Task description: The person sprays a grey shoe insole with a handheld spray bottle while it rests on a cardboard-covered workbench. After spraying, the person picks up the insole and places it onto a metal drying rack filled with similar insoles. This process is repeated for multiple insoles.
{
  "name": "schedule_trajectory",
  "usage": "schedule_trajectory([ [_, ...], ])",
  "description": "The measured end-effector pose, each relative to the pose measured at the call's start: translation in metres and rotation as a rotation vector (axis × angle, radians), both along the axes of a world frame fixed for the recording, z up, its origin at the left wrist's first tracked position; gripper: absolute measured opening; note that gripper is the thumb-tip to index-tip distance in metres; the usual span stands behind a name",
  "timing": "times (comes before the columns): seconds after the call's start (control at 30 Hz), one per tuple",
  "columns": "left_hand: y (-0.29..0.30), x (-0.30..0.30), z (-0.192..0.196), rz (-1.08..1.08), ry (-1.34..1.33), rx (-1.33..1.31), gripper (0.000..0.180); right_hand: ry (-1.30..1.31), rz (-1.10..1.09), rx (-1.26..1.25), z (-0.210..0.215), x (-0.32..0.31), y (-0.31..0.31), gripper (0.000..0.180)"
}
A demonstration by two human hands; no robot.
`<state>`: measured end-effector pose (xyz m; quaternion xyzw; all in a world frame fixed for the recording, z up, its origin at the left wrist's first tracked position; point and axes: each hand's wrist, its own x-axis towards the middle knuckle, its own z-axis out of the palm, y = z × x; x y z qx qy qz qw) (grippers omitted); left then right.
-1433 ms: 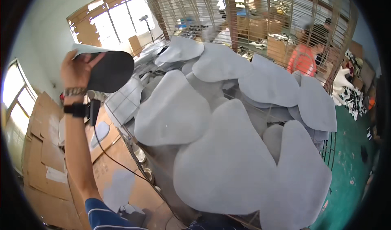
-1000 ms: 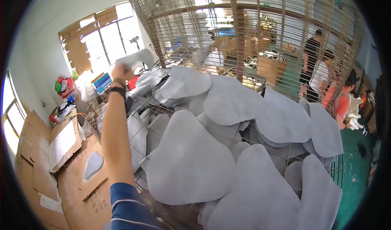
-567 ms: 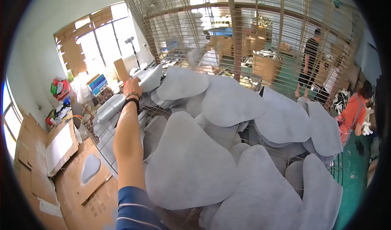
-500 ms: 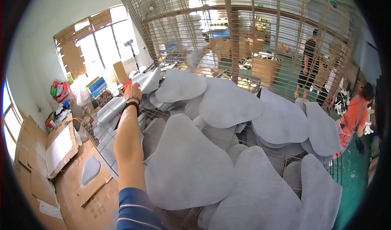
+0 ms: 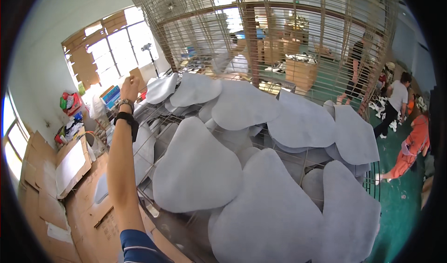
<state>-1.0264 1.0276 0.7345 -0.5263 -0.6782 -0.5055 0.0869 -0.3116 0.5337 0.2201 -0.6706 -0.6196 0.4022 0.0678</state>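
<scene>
Grey panels [image 5: 198, 170] lie overlapping on the wire rack [image 5: 305, 163]; for sound placement, each should be held by its edge, lowered flat and spread with little overlap. The left hand [image 5: 130, 87] is raised near the far-left end of the panels; its fingers are curled, but whether they grasp anything cannot be told. The right hand is out of view. Overlaps hide the lower panels and many wires.

Left hand [image 5: 129, 87] now off the grey pad [image 5: 162, 88] it was touching half a second ago; raised, fingers curled, apart from it, to its left. Person in orange [image 5: 416, 135] shifted right, legs apart. Person in white shirt [image 5: 398, 95] now clear of the wire bars [image 5: 144, 6].
</scene>
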Motion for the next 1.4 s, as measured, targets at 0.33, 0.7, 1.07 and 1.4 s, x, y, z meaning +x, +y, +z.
schedule_trajectory([
  [0.33, -0.315, 0.195, 0.025, -0.666, -0.483, 0.199, 0.051, 0.064, 0.240, 0.024, -0.049, 0.101, -0.049, 0.034],
  [0.7, -0.641, 0.365, -0.130, -1.206, -0.886, 0.357, 0.092, -0.007, 0.764, 0.040, -0.121, 0.301, -0.089, 0.034],
  [1.07, -0.807, 0.446, -0.214, -1.014, -0.850, 0.627, 0.094, 0.080, 0.990, -0.171, -0.062, 0.253, -0.036, 0.043],
  [1.4, -0.942, 0.603, -0.314, -0.384, -1.014, 0.922, 0.091, 0.131, 1.550, -0.024, -0.074, 0.170, -0.016, 0.049],
])
